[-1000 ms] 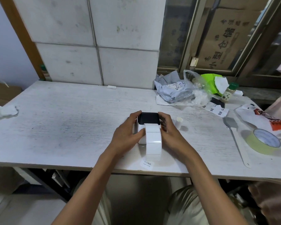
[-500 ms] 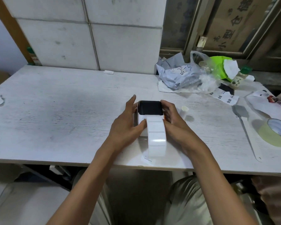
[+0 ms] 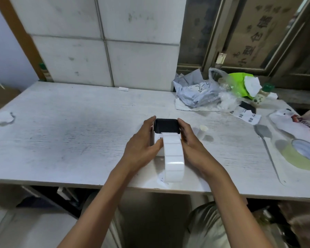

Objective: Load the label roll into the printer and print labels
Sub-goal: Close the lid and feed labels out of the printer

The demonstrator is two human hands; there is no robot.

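Note:
A small white label printer with a black top (image 3: 166,125) stands near the front middle of the white table (image 3: 79,136). A strip of blank white labels (image 3: 174,156) runs out of its slot toward me and curls down to the table's front edge. My left hand (image 3: 141,147) clasps the printer's left side, thumb against the strip. On the other side, my right hand (image 3: 191,142) grips the printer. A single printed label (image 3: 162,179) lies under the strip's end.
A small white core (image 3: 202,130) stands right of the printer. Farther right lie a grey spatula (image 3: 266,140), a tape roll (image 3: 301,154) and torn packaging (image 3: 293,122). Grey and green bags (image 3: 199,93) and a bottle (image 3: 260,95) sit at the back right. Crumpled paper (image 3: 0,118) lies far left.
The label strip has grown longer, reaching down to the table's front edge. Both hands stay on the printer's sides. The camera has shifted slightly.

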